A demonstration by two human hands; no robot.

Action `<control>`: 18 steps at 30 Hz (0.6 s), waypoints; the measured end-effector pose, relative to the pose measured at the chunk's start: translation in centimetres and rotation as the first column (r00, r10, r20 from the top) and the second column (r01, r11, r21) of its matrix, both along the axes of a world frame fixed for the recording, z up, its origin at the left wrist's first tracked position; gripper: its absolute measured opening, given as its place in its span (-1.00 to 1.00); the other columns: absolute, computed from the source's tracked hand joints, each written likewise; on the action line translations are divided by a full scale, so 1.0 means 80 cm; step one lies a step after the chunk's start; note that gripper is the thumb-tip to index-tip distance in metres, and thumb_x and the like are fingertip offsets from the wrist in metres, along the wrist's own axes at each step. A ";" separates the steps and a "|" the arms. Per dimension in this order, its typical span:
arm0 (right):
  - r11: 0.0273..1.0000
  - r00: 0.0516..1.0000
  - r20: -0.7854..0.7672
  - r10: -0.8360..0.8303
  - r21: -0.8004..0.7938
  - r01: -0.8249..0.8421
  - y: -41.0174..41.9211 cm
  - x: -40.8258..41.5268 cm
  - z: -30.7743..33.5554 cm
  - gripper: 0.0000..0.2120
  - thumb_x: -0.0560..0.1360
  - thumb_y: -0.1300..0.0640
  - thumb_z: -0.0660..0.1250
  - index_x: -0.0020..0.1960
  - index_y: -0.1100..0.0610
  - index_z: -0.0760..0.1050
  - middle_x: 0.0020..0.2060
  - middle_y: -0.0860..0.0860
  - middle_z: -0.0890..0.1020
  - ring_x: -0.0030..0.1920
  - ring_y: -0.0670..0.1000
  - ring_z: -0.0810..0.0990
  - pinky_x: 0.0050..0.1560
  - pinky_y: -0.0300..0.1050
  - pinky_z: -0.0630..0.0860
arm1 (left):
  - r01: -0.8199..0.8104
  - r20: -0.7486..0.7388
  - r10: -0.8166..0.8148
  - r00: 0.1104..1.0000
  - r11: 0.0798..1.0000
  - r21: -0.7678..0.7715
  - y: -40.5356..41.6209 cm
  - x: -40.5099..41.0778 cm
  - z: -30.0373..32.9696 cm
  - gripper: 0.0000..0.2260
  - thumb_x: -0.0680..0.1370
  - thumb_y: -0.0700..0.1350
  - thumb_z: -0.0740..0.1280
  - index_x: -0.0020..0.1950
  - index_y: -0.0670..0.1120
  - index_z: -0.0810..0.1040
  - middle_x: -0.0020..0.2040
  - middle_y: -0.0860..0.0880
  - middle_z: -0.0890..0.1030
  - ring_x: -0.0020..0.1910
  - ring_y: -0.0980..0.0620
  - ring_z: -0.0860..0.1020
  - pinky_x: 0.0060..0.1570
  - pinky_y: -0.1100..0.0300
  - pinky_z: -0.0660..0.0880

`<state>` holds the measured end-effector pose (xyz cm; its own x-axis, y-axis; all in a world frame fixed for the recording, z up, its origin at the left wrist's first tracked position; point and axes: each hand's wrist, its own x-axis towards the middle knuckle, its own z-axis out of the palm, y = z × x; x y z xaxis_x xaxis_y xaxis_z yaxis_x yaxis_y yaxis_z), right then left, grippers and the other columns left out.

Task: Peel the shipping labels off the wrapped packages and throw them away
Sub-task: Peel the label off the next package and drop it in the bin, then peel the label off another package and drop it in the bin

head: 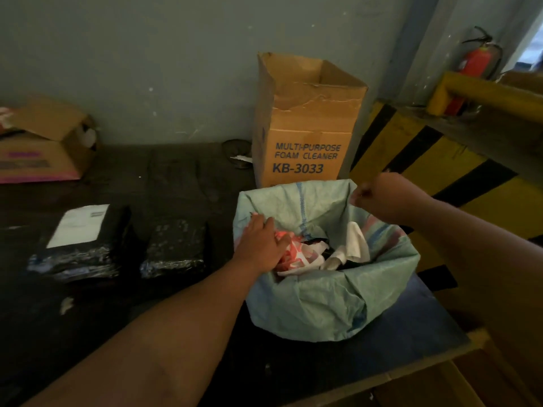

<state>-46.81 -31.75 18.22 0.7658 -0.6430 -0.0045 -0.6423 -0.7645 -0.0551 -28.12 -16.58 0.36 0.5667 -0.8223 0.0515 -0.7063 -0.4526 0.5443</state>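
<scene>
Dark table, labelled package lengthwise away.

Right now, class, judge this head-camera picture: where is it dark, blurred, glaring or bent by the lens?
Head view: dim overall, the dark tabletop nearly swallows the two black plastic-wrapped packages; small glints on their wrap; the white shipping label is smeared, its print unreadable; blue lettering on the tall brown cardboard box stays legible; wide-angle lens stretches the forearms at the edges.

Two wrapped packages lie at nine o'clock of the lined bin; a cardboard box stands at its twelve o'clock.
</scene>
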 end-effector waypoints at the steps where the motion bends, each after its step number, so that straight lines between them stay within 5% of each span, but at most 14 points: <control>1: 0.999 0.999 0.023 0.030 0.037 -0.031 0.009 0.015 -0.007 -0.76 0.58 -0.02 0.26 0.07 0.06 0.64 -0.10 -0.04 0.66 -0.16 -0.05 0.57 -0.08 -0.09 0.50 | 0.004 -0.012 -0.005 1.000 0.999 -0.032 0.005 0.006 0.001 -0.37 0.63 0.23 0.17 0.59 -0.10 0.20 0.63 -0.13 0.10 0.61 -0.13 0.06 0.53 -0.11 0.15; 5: 0.970 0.982 0.054 0.183 0.152 -0.189 0.053 0.093 -0.036 -0.74 0.53 -0.05 0.34 0.11 0.06 0.65 0.02 0.01 0.68 0.04 0.05 0.60 0.06 -0.11 0.49 | 0.008 0.075 -0.004 0.997 0.998 -0.063 0.051 0.053 0.003 -0.38 0.65 0.19 0.21 0.60 -0.12 0.19 0.63 -0.17 0.10 0.61 -0.12 0.04 0.54 -0.07 0.10; 10: 0.909 0.935 0.104 0.339 0.220 -0.354 0.114 0.197 -0.073 -0.84 0.53 0.07 0.33 0.00 0.05 0.68 -0.02 0.02 0.70 0.04 0.03 0.62 -0.01 -0.19 0.41 | -0.146 0.107 0.134 0.985 0.983 0.110 0.140 0.147 -0.019 -0.30 0.63 0.31 0.10 0.64 -0.07 0.09 0.65 -0.14 0.03 0.63 -0.10 -0.04 0.57 -0.09 0.05; 18: 0.865 0.938 0.062 0.342 0.369 -0.340 0.169 0.338 -0.162 -0.79 0.53 0.00 0.34 0.02 0.10 0.66 -0.07 0.05 0.69 -0.01 0.03 0.63 0.06 -0.12 0.50 | -0.229 0.023 0.232 0.973 0.931 0.285 0.233 0.257 -0.087 -0.18 0.58 0.37 0.12 0.65 -0.10 -0.02 0.66 -0.12 -0.09 0.63 -0.11 -0.12 0.57 -0.11 0.04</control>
